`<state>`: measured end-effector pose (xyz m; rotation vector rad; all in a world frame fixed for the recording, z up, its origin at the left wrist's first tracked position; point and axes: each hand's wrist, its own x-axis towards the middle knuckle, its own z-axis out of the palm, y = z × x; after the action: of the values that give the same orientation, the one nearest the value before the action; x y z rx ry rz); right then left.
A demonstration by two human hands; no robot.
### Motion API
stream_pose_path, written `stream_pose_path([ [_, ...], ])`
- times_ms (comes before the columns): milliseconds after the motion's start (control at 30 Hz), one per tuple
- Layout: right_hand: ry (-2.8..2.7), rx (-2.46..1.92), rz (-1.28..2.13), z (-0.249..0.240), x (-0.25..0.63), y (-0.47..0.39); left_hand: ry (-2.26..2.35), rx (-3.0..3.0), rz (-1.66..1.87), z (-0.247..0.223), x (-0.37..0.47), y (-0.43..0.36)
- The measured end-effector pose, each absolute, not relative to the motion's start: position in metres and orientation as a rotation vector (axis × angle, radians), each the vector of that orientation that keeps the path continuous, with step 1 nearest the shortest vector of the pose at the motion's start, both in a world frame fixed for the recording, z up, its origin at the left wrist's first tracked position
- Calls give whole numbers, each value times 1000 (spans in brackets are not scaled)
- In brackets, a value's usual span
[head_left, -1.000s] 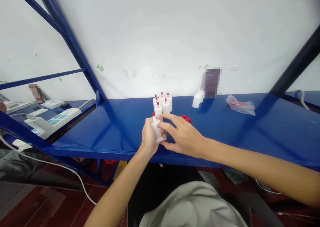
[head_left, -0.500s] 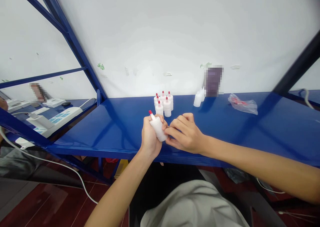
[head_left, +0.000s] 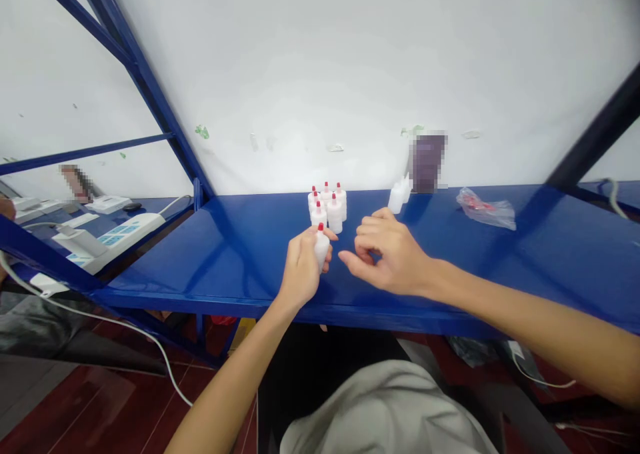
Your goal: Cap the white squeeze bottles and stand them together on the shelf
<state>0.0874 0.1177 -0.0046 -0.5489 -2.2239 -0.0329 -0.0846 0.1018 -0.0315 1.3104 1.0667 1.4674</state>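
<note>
Blue tabletop point(head_left: 250, 254), white wall point(head_left: 300, 74) behind. Landmark: cluster of white bottles point(head_left: 335, 215), upright, red-tipped, contents not discernible. Nearer the wearer than the cluster: one red-tipped bottle point(head_left: 321, 249), slightly tilted, left hand point(head_left: 300, 267) closed around it. Right of the cluster, nearer the wearer: right hand point(head_left: 390, 251), fingers curled, thumb apart, nothing visibly held. Farther right of the cluster: white bottles without red tips point(head_left: 396, 198), near the wall; beyond them, clear plastic bag point(head_left: 493, 214) containing red pieces point(head_left: 477, 205), seemingly small caps.
</note>
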Motion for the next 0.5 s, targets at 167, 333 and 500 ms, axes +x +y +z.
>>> stream_pose_path([
  [167, -2283, -581, 242, 2, 90, 124, 1124, 1487, 1399, -42, -86, 103],
  [333, -2240, -486, 284, -4, 87, 116, 1105, 1788, 1331, -48, -89, 101],
  [500, -2225, -502, 529, -12, 86, 110, 1137, 1926, 1319, -48, -88, 93],
])
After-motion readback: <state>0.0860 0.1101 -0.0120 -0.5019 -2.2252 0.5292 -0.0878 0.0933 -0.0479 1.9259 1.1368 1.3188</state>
